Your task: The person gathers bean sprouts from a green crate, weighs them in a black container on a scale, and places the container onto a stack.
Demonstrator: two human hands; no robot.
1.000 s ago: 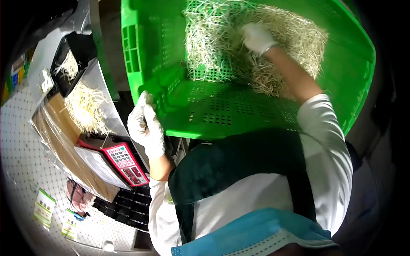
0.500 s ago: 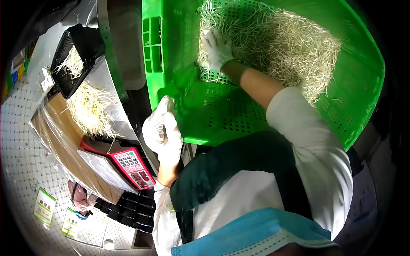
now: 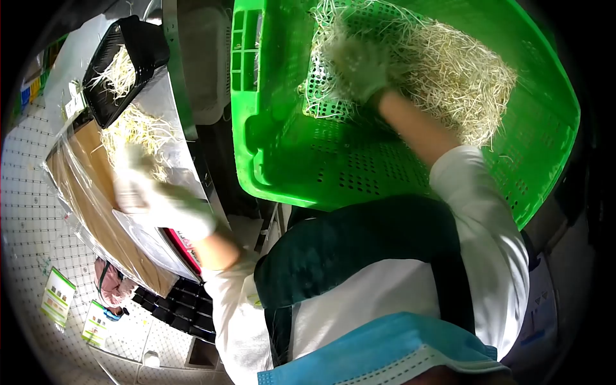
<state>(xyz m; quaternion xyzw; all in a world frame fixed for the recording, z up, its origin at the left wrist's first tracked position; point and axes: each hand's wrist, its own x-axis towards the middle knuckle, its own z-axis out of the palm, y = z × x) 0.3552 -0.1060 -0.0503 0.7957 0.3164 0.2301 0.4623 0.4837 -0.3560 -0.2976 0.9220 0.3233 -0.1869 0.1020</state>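
Inside a large green perforated crate (image 3: 289, 173), my gloved right hand (image 3: 359, 67) is among pale sprouts (image 3: 459, 77). Motion smears its fingers, so what it grips cannot be made out. My gloved left hand (image 3: 154, 196), also badly blurred, is over the metal counter, at the lower edge of a loose sprout pile (image 3: 138, 131) and above the red scale (image 3: 186, 250). Its fingers cannot be told apart. Just above that pile, a stack of black trays (image 3: 106, 96) has some sprouts in the top one.
Cardboard under clear plastic (image 3: 96, 205) lies left of the scale. Black trays or a rack (image 3: 176, 308) stand below it. A pale bin (image 3: 205, 70) sits between counter and crate. Part of another person in pink (image 3: 114, 282) shows at lower left.
My left hand has left the crate's near left corner and moved left over the counter. My right hand went left through the sprouts, then slightly back right. The crate appears farther right in view.
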